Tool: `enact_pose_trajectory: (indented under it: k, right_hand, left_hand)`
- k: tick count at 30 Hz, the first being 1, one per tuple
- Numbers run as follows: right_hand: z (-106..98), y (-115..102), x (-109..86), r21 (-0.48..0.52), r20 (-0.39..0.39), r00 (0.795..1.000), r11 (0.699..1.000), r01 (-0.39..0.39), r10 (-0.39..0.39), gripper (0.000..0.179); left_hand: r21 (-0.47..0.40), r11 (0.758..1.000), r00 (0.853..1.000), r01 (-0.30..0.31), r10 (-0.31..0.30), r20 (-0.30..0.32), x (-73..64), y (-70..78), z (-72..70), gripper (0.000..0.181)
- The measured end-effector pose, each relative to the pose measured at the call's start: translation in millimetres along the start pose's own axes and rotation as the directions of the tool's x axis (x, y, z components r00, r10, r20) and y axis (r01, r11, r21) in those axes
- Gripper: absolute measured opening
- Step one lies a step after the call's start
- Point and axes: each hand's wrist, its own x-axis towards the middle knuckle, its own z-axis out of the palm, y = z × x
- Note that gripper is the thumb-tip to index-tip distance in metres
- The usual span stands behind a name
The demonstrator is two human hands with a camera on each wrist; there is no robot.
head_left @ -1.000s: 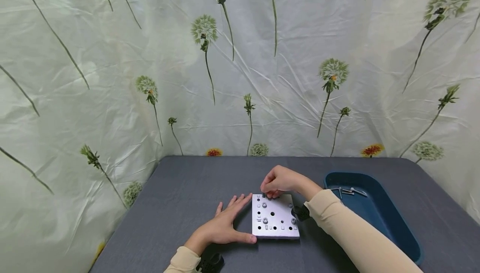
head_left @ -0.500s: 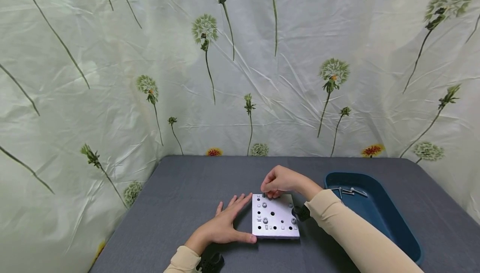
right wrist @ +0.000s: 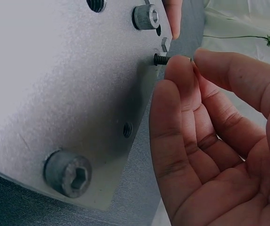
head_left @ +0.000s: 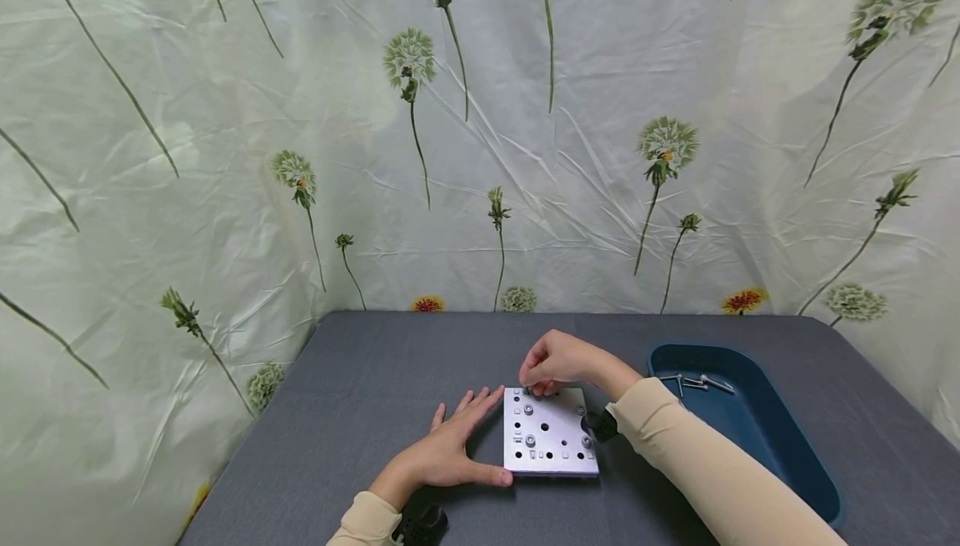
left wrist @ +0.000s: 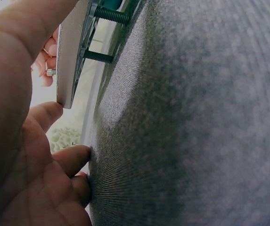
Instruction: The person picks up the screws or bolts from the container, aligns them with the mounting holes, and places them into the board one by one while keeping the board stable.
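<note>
Right hand (head_left: 558, 360) pinches a screw (right wrist: 161, 59) at eleven o'clock on the metal plate (head_left: 552, 440); left hand (head_left: 444, 453), spread wide, touches its nine-o'clock edge

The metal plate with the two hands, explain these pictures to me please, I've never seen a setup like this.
There is no machine here, just a person's bare hands. The widest picture comes from a camera on the head, looking forward and down; the close-ups come from a camera on each wrist. On the grey table stands the metal plate, with several screws in it. The left hand touches its left side. The right hand pinches a small screw at a hole near the far edge. To the right, a blue tray holds loose screws.
</note>
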Motion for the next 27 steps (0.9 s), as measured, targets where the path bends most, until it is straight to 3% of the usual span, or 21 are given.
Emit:
enact_pose_trajectory:
  k: [14, 27]
  right_hand:
    - [-3.4, -2.6, -6.1, -0.038, -0.012, 1.000, 0.999, 0.006, -0.006, 0.013]
    - [-22.2, 4.1, -18.9, -0.025, -0.039, 0.999, 1.000, 0.013, -0.014, 0.018]
  left_hand:
    - [0.021, 1.000, 1.000, 0.003, -0.003, -0.011, 0.7, 1.8, 0.7, 0.116]
    - [0.024, 1.000, 1.000, 0.005, -0.004, -0.020, -0.9, 2.7, 2.2, 0.115]
